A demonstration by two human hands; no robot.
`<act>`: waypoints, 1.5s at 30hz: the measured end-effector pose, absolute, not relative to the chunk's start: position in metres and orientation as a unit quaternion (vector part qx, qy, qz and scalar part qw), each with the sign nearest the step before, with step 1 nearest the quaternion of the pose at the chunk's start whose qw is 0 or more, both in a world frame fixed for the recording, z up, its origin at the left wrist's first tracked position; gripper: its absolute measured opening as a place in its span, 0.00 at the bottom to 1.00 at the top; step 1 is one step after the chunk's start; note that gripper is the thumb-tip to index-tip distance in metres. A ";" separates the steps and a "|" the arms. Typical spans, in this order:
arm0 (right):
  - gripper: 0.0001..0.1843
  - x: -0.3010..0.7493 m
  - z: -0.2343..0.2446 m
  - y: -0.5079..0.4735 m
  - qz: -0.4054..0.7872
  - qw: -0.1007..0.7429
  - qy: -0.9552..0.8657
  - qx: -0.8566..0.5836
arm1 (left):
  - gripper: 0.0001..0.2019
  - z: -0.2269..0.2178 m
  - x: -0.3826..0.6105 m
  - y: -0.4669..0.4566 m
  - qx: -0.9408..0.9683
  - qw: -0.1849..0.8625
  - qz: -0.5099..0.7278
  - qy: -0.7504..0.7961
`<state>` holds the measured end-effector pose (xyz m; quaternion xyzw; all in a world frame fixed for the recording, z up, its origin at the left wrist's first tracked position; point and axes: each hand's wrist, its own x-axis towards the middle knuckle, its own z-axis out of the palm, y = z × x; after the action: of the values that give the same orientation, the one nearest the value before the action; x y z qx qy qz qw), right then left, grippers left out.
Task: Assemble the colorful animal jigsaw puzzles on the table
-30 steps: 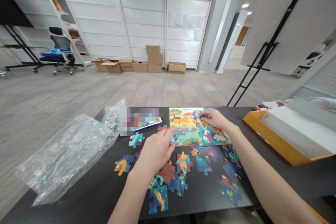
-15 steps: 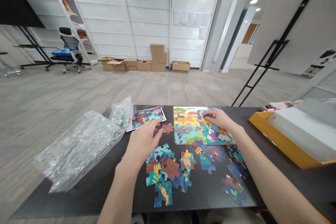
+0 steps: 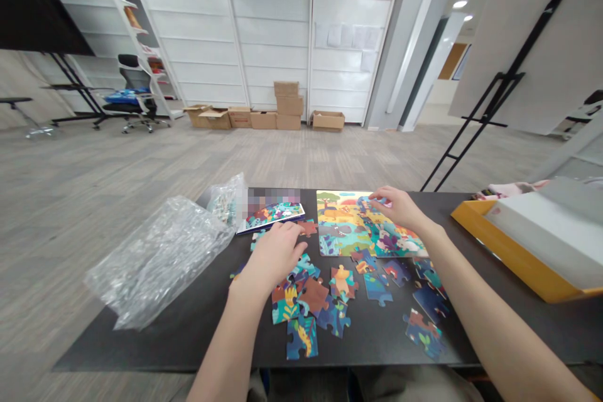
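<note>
My left hand (image 3: 277, 252) hovers over the left part of a loose heap of jigsaw pieces (image 3: 314, 296), palm down. Its fingers are slightly bent and apart, with nothing seen in them. At the top right of a largely assembled jigsaw puzzle (image 3: 336, 232), my right hand (image 3: 394, 206) has its bent fingers and thumb closed on a jigsaw piece (image 3: 387, 204), which they mostly cover. The joined picture shows a tree, a hippo and rabbits. A printed picture sheet (image 3: 271, 215) lies beyond my left hand. A brown piece (image 3: 308, 227) rests between the sheet and the puzzle.
A crumpled clear plastic bag (image 3: 160, 257) covers the table's left side, with a smaller bag of pieces (image 3: 225, 204) behind it. An orange-and-white box (image 3: 532, 245) stands on the right. More loose pieces (image 3: 424, 331) lie near my right forearm on the black table (image 3: 367, 348).
My right hand has shifted slightly at the puzzle's top right, its fingers moving up. The left hand has drawn a little back from the sheet. The whole view has moved slightly.
</note>
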<state>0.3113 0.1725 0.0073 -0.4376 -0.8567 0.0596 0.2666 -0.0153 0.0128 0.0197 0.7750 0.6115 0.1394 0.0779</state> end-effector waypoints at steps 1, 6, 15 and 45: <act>0.12 0.307 0.011 0.168 0.059 0.271 -0.860 -0.429 | 0.13 0.018 -0.012 0.015 0.786 0.075 0.139 0.597; 0.12 0.292 0.024 0.146 0.071 0.305 -0.863 -0.396 | 0.14 0.011 -0.006 0.018 0.793 0.084 0.112 0.593; 0.13 0.297 0.022 0.126 0.083 0.338 -0.840 -0.417 | 0.14 0.012 -0.025 0.010 0.788 0.137 0.155 0.580; 0.11 0.309 0.007 0.137 -0.031 0.269 -0.851 -0.450 | 0.19 0.045 -0.093 -0.029 0.650 0.164 0.016 0.742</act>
<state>0.3087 0.1365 0.0069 -0.4498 -0.8511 -0.0309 0.2690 -0.0926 -0.0290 0.0450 0.6495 0.7423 0.0160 0.1641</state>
